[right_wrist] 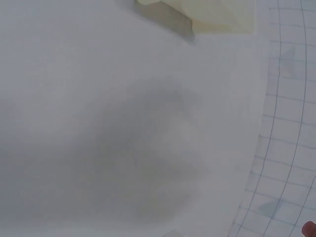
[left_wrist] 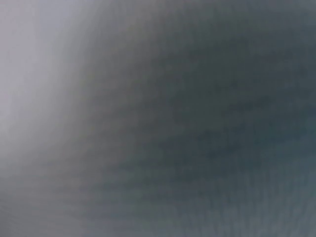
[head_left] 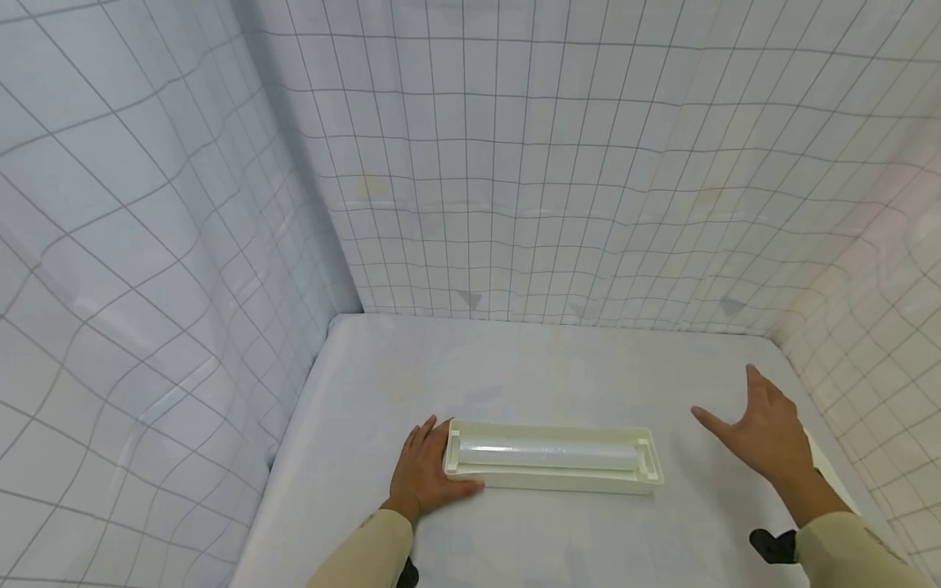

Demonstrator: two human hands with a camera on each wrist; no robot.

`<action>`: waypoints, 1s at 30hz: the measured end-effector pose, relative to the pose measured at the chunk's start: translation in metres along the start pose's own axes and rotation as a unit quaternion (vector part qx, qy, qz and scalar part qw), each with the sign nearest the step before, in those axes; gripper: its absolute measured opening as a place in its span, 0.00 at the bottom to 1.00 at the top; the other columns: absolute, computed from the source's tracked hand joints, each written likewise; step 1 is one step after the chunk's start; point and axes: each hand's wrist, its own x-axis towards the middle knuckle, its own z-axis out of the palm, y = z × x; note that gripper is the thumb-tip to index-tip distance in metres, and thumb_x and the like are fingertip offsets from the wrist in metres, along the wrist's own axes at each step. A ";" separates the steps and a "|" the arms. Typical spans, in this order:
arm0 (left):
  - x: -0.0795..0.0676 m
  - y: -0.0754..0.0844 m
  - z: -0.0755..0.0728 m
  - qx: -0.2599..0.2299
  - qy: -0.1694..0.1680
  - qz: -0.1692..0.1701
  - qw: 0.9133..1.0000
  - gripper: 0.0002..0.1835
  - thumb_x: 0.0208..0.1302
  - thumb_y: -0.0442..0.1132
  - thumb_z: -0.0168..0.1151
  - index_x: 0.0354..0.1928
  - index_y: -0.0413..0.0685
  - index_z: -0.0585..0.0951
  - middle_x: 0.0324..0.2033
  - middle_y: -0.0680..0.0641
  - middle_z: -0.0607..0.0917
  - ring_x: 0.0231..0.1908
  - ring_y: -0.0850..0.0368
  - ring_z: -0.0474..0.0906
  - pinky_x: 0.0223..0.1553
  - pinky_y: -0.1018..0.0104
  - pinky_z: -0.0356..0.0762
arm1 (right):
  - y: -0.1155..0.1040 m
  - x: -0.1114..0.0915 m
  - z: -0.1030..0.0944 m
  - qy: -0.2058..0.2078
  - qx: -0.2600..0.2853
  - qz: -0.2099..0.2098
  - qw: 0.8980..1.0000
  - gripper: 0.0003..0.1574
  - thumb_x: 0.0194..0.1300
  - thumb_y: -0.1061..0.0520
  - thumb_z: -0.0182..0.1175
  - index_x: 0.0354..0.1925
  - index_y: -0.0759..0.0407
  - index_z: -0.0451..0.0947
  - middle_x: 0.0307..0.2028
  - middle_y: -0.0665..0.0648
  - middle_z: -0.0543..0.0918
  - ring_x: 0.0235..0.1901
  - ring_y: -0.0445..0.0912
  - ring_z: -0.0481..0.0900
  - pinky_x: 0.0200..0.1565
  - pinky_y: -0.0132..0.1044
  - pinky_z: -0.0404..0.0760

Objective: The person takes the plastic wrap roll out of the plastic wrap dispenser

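Observation:
A long cream plastic cling film dispenser (head_left: 555, 481) lies on the white-covered table, its top side uncovered. Inside it lies a shiny roll of clear film (head_left: 547, 452). My left hand (head_left: 426, 474) grips the dispenser's left end, thumb along the front side and fingers at the back left corner. Apart from it, to the right, my right hand (head_left: 772, 433) hovers over the table with thumb and fingers spread, holding nothing. One fingertip (right_wrist: 309, 230) shows in the right wrist view. The left wrist view is dark and blurred.
A cream strip (head_left: 831, 472), partly hidden by my right forearm, lies near the table's right edge. The right wrist view shows a cream plastic piece (right_wrist: 224, 17); which one, I cannot tell. White grid-patterned sheets (head_left: 515, 163) hang behind and on both sides of the table (head_left: 515, 539).

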 end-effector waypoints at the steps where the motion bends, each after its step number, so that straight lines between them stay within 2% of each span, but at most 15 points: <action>1: 0.000 0.000 0.000 0.001 0.000 0.000 1.000 0.60 0.26 0.85 0.52 0.65 0.62 0.62 0.57 0.61 0.71 0.66 0.55 0.53 0.67 0.55 0.44 | -0.004 0.000 -0.001 0.004 0.001 -0.006 1.000 0.76 0.46 0.22 0.57 0.71 0.65 0.33 0.64 0.78 0.51 0.57 0.76 0.53 0.46 0.75 0.58; 6: 0.000 0.001 0.000 0.006 -0.001 0.003 1.000 0.60 0.26 0.85 0.51 0.65 0.61 0.62 0.57 0.61 0.71 0.66 0.55 0.53 0.67 0.54 0.44 | -0.022 -0.001 -0.004 0.011 0.002 -0.039 0.999 0.73 0.47 0.23 0.57 0.72 0.61 0.36 0.65 0.74 0.52 0.59 0.73 0.52 0.48 0.74 0.58; 15: 0.000 0.002 -0.002 0.009 -0.011 -0.007 1.000 0.60 0.26 0.85 0.51 0.66 0.61 0.62 0.58 0.61 0.71 0.67 0.56 0.52 0.67 0.57 0.42 | -0.053 -0.005 -0.006 0.030 0.012 -0.099 0.995 0.63 0.49 0.26 0.59 0.71 0.57 0.48 0.61 0.72 0.61 0.58 0.69 0.57 0.47 0.72 0.62; 26: 0.000 0.002 -0.002 0.004 -0.006 -0.003 1.000 0.60 0.26 0.85 0.51 0.66 0.61 0.62 0.57 0.61 0.72 0.67 0.55 0.52 0.67 0.56 0.42 | -0.072 -0.007 -0.001 0.065 0.015 -0.157 0.985 0.55 0.48 0.34 0.66 0.66 0.58 0.59 0.58 0.68 0.66 0.57 0.66 0.61 0.47 0.67 0.68; 30: 0.000 0.002 -0.002 0.008 -0.007 0.000 1.000 0.60 0.26 0.85 0.51 0.66 0.62 0.61 0.58 0.61 0.71 0.67 0.55 0.52 0.67 0.56 0.43 | -0.079 -0.012 0.002 0.066 0.012 -0.173 0.983 0.52 0.48 0.35 0.67 0.64 0.58 0.62 0.57 0.66 0.68 0.55 0.64 0.64 0.42 0.65 0.72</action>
